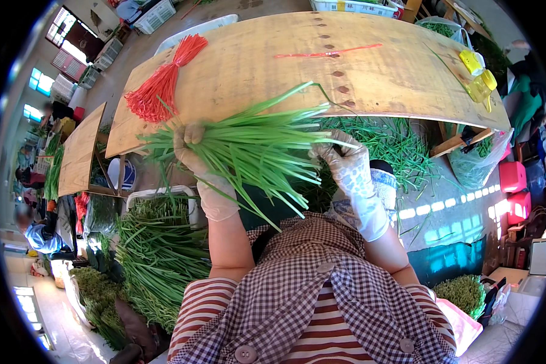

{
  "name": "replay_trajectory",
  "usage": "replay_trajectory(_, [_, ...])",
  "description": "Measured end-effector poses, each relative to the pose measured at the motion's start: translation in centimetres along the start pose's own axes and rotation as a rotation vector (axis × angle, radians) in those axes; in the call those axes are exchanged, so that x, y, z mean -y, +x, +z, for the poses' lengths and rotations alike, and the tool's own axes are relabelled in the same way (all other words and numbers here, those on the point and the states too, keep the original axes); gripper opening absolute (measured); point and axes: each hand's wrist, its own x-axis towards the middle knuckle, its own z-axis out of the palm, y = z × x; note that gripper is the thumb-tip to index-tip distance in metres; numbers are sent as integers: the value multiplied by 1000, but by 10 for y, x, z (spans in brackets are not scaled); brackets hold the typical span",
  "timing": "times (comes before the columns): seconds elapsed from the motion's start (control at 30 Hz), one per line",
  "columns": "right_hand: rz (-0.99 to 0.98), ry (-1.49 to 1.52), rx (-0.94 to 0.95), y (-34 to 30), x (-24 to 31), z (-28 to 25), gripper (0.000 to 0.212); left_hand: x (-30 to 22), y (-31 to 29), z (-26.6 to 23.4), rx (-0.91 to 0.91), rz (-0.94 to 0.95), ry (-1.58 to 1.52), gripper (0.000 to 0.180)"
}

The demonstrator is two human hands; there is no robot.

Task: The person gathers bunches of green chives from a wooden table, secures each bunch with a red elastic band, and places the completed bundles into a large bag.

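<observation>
My gloved left hand [195, 148] is closed around a thick bunch of garlic chives [261, 142], held level over the near edge of the table. The bunch's pale cut ends fan out to the right, and some blades droop below. At those ends is my right hand [350, 170], also gloved, its fingers curled in a pinch on a pale chive stalk. On the wooden table [242, 73] to the left lies a sheaf of red ties [170, 79]. A single red strip [327, 51] rests farther back.
A white crate [194, 209] heaped with chives stands at my left. Loose chives [394, 145] lie below the table's near edge. Yellow-capped containers [481, 87] sit at the table's right end, above a plastic bag [476, 164]. People are at the far left.
</observation>
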Motion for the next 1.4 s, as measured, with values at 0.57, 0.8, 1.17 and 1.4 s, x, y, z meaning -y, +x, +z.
replay_trajectory(0.57, [-120,-117,-54,7,-6,-8,24,5,-2,6,-233,15,-35,27])
replay_trajectory(0.8, [-71,13,-78,3,-15,-4,18,8,-2,7,-196,-30,-25,27])
replay_trajectory(1.17, [-811,-846,-122,2,1,-11,18,11,-4,14,-239,20,100,27])
replay_trajectory(1.4, [-540,-483,-147,0,-4,-2,12,7,-1,5,-214,-27,-22,27])
